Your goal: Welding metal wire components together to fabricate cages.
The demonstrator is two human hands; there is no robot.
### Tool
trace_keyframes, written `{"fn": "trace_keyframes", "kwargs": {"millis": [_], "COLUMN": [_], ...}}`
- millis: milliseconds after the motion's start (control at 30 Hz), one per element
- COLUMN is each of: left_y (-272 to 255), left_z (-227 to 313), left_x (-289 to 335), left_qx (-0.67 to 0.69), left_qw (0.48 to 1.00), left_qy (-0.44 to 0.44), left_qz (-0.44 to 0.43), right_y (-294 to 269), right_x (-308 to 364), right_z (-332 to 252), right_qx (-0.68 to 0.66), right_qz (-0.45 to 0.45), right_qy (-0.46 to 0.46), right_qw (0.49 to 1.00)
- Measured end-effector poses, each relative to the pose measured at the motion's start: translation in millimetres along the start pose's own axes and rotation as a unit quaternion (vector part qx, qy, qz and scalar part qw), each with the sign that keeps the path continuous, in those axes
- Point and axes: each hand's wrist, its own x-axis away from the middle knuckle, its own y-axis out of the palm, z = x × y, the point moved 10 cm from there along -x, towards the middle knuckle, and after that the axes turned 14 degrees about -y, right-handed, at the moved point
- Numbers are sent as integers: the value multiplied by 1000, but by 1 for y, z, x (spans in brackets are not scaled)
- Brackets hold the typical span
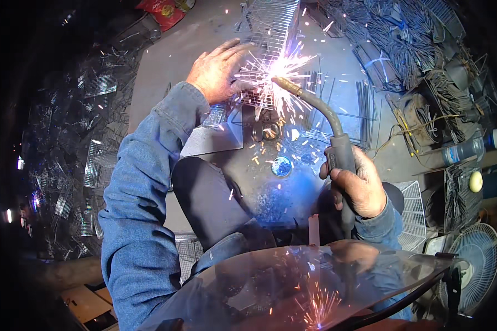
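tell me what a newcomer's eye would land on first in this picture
A white-pink burst of sparks flares above centre, at the tip of the welding torch gripped by the right hand. Just left of the glare is the left hand, near a wire rack at the top. Along the bottom, a see-through visor shows a smaller orange spray.

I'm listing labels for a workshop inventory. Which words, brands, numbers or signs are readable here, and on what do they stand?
No text can be read clearly.
Red bag at the top edge: pale markings, too blurred to read.
Clear bottle on the right: any print is too small to read.
Welding torch in the right hand: any marks on its handle are too small to read.
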Motion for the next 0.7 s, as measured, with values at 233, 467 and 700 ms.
{"fn": "trace_keyframes", "kwargs": {"millis": [233,467,700], "left_y": [0,-7,-8], "left_z": [-5,0,3], "left_x": [-2,-1,1], "left_qx": [6,-3,6], "left_qw": [1000,998,997], "left_qy": [22,46,65], "left_qz": [16,46,50], "right_y": [-1,-24,-14], "right_x": [-4,-1,-1], "right_z": [5,54,92], "right_qx": [-4,-127,-80], "right_qz": [3,91,24], "right_qy": [5,38,120], "right_qw": [1000,987,989]}}
